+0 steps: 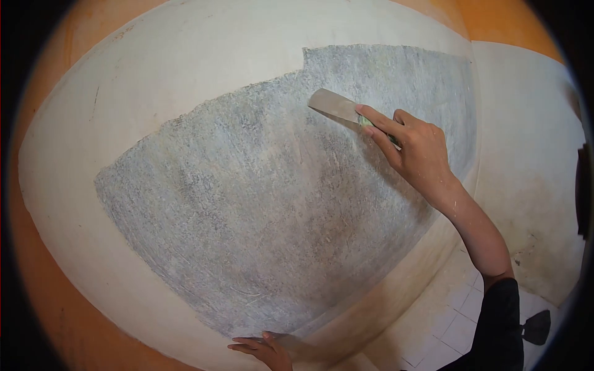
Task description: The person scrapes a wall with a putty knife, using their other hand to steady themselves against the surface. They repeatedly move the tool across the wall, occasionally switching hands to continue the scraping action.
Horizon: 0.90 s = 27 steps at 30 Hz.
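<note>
My right hand (417, 145) is closed round the green handle of a scraper (334, 105) with a wide flat metal blade. The blade points up and left, over the upper middle of a rough grey patch (247, 204) on the wall; whether its edge touches the surface I cannot tell. At the bottom of the view, my left hand (266, 350) rests against the wall by the patch's lower edge, fingers apart and holding nothing.
Smooth off-white wall (68, 167) surrounds the grey patch, with orange paint (31, 272) beyond it. On the right, another white wall (520, 154) meets it at a corner. White floor tiles (458, 331) and a dark object (536, 328) show at the lower right.
</note>
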Motion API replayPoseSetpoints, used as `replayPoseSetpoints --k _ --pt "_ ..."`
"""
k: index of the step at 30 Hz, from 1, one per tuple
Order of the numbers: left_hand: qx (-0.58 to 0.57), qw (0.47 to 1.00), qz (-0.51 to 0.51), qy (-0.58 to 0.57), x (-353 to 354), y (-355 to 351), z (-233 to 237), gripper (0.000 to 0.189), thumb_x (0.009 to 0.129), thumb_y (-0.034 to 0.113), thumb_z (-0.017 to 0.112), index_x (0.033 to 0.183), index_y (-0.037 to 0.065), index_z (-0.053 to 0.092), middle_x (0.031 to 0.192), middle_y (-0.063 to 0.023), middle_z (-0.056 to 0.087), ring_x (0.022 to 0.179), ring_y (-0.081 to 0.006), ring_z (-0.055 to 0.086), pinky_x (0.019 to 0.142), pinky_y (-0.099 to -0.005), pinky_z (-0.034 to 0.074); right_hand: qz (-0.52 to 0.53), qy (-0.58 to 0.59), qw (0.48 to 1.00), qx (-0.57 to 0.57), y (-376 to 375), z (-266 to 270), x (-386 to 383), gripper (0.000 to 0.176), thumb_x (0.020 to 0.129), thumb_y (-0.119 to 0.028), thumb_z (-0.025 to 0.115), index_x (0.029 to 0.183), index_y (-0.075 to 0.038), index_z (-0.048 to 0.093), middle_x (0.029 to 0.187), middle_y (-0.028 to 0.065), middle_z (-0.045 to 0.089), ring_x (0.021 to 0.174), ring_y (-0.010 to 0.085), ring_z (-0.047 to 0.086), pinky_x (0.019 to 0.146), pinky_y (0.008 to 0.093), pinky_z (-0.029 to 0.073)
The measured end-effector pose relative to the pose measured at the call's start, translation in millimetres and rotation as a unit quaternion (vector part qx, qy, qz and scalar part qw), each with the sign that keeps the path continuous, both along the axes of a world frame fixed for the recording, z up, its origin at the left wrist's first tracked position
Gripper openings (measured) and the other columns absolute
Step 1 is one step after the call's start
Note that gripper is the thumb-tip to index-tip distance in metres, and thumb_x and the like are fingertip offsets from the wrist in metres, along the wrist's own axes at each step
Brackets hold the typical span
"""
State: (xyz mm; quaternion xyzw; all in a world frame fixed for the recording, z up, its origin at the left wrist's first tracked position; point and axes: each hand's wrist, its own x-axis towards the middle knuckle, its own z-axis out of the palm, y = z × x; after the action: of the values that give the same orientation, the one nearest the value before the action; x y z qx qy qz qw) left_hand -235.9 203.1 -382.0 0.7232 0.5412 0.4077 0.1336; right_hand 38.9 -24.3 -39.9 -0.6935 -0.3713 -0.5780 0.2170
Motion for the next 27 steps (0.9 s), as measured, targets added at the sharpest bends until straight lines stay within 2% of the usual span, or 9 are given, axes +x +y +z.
replayPoseSetpoints --k 2,6,8,12,13,16,18,20,27 --pt "-0.015 0.992 0.037 0.123 -5 -4 7 0.089 0.103 0.057 0.032 0.155 -0.007 -0.001 0.159 -0.0378 -0.004 0.149 -0.0523 0.000 0.120 -0.0584 0.003 -0.004 0.012 1.000 0.001 7 10 -6 0.032 0.099 -0.036 0.061 0.129 -0.026 0.069 0.059 0.0039 0.052 0.044 0.0153 0.047 0.042 0.0320 0.038" --pt "0.006 1.000 0.005 0.007 9 3 -6 0.089 0.103 0.055 0.033 0.155 -0.008 0.000 0.159 -0.0379 -0.004 0.149 -0.0522 0.002 0.120 -0.0582 0.004 0.000 -0.027 0.999 0.030 21 32 -15 0.029 0.100 -0.035 0.059 0.124 -0.023 0.071 0.058 0.0062 0.054 0.043 0.0177 0.049 0.041 0.0326 0.037" --pt "0.210 0.973 0.069 0.068 7 4 -14 0.093 0.096 0.050 0.060 0.158 0.002 0.011 0.160 -0.0363 -0.003 0.149 -0.0511 0.008 0.119 -0.0570 0.018 -0.008 -0.023 0.999 0.022 13 21 -18 0.029 0.100 -0.035 0.059 0.123 -0.022 0.071 0.058 0.0072 0.054 0.043 0.0186 0.050 0.041 0.0330 0.038" --pt "0.157 0.986 -0.019 -0.044 1 -5 7 0.100 0.093 0.062 0.057 0.159 0.005 0.008 0.160 -0.0360 -0.003 0.148 -0.0520 0.009 0.119 -0.0586 0.019 -0.018 0.007 0.999 0.041 23 14 -16 0.029 0.100 -0.034 0.058 0.124 -0.023 0.069 0.057 0.0083 0.054 0.044 0.0213 0.052 0.042 0.0349 0.039" --pt "0.020 0.997 0.013 0.068 1 -14 30 0.095 0.098 0.058 0.046 0.157 -0.001 0.003 0.159 -0.0371 -0.004 0.149 -0.0523 0.005 0.119 -0.0583 0.012 -0.010 -0.016 0.997 0.070 32 22 -17 0.029 0.100 -0.034 0.058 0.125 -0.024 0.069 0.057 0.0085 0.054 0.043 0.0216 0.052 0.041 0.0353 0.039" --pt "-0.070 0.989 0.020 0.126 -3 -8 19 0.090 0.103 0.055 0.036 0.155 -0.007 -0.003 0.159 -0.0377 -0.007 0.149 -0.0529 -0.001 0.120 -0.0579 0.007 0.002 -0.014 0.997 0.082 46 46 -28 0.030 0.100 -0.036 0.058 0.125 -0.024 0.069 0.057 0.0088 0.056 0.042 0.0215 0.051 0.041 0.0351 0.039" --pt "-0.027 0.997 -0.001 0.079 -12 5 -5 0.090 0.103 0.056 0.036 0.156 -0.005 -0.004 0.159 -0.0372 -0.010 0.148 -0.0532 -0.003 0.121 -0.0578 0.007 -0.014 -0.003 0.998 0.067 35 29 -33 0.030 0.100 -0.036 0.057 0.124 -0.023 0.069 0.057 0.0091 0.056 0.043 0.0221 0.052 0.042 0.0351 0.039" --pt "-0.010 0.989 -0.115 -0.093 -14 13 -18 0.088 0.103 0.056 0.035 0.157 -0.001 -0.006 0.158 -0.0354 -0.017 0.148 -0.0532 -0.007 0.121 -0.0575 0.008 -0.027 -0.005 0.998 0.048 27 13 -37 0.030 0.100 -0.037 0.057 0.123 -0.022 0.070 0.058 0.0093 0.057 0.045 0.0226 0.053 0.043 0.0350 0.040" --pt "-0.008 0.988 -0.149 -0.050 -25 19 -27 0.083 0.105 0.048 0.038 0.157 0.001 -0.006 0.158 -0.0350 -0.021 0.148 -0.0528 -0.009 0.121 -0.0576 0.009 0.003 0.029 0.997 0.069 32 30 -38 0.030 0.101 -0.036 0.056 0.120 -0.021 0.073 0.059 0.0100 0.058 0.047 0.0237 0.054 0.046 0.0370 0.042"
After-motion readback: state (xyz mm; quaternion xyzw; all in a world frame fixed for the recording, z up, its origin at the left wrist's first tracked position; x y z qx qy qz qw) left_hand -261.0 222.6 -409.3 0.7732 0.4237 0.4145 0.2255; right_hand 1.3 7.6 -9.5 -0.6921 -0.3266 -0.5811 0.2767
